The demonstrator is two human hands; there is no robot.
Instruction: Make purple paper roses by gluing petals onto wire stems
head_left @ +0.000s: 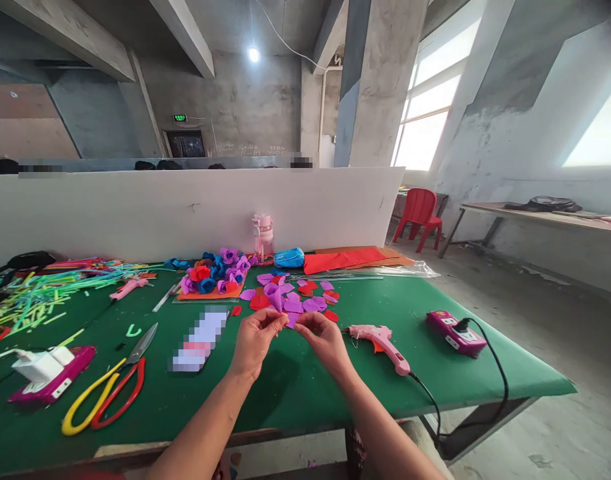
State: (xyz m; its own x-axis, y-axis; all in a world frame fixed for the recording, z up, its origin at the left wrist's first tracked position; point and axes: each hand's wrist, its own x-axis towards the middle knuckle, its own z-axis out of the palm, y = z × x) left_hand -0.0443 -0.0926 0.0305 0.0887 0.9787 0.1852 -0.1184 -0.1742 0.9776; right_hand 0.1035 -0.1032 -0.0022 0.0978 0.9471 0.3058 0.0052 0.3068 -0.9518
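Note:
Over the near side of the heap of cut petals, my left hand [255,339] and my right hand [326,340] meet, thumbs and forefingers pinched together. Between the fingertips is a purple paper petal [292,321], partly covered by the fingers. A rolled purple paper cone [273,295] rises just behind my left hand; whether it is held or lies on the heap, I cannot tell. Loose purple petals [314,305] and red petals [259,301] spread out beyond both hands. A pink hot glue gun [380,339] lies right of my right hand.
Yellow-and-red-handled scissors [116,385], a blurred phone-like slab [199,340] and finished paper flowers [218,270] lie left. Power strips [455,332] sit at both sides, one cord hanging over the edge. A pink bottle [263,235] stands before the white board [185,210]. Red paper [343,259] lies behind.

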